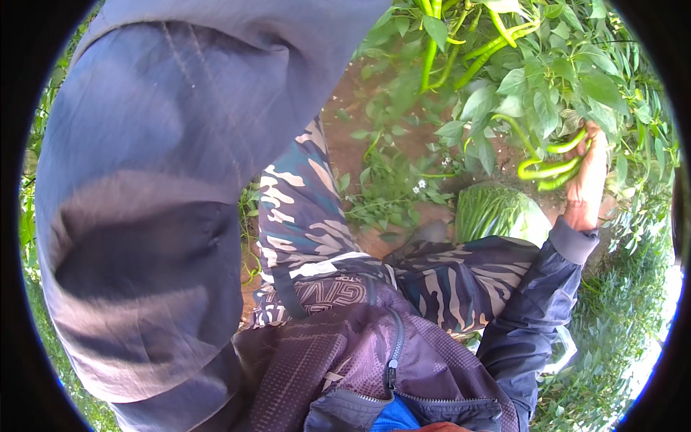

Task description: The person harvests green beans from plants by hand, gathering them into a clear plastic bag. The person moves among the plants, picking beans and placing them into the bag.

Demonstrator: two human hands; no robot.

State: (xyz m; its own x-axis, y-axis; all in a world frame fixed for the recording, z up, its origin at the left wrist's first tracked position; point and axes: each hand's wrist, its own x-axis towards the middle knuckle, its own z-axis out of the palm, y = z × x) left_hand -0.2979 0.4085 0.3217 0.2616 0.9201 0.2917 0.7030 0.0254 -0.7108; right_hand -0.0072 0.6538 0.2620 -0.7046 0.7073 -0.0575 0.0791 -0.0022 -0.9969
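Note:
At the right, among the pepper leaves, my right hand [591, 162] is closed around several long green chili peppers [556, 170], whose curved ends stick out to its left. My left hand is out of view; the dark sleeve of my raised left arm [151, 119] fills the left side of the picture. More long green chili peppers [432, 59] hang from a pepper plant [550, 81] at the top. Below and left of my right hand, a clear plastic bag [502, 213] full of green peppers stands on the ground by my leg.
My legs in camouflage trousers [307, 200] are bent and spread on the brown soil [351, 119]. Low leafy plants with small white flowers [420, 186] grow between them and the pepper plant. Dense green foliage [610, 302] runs down the right side.

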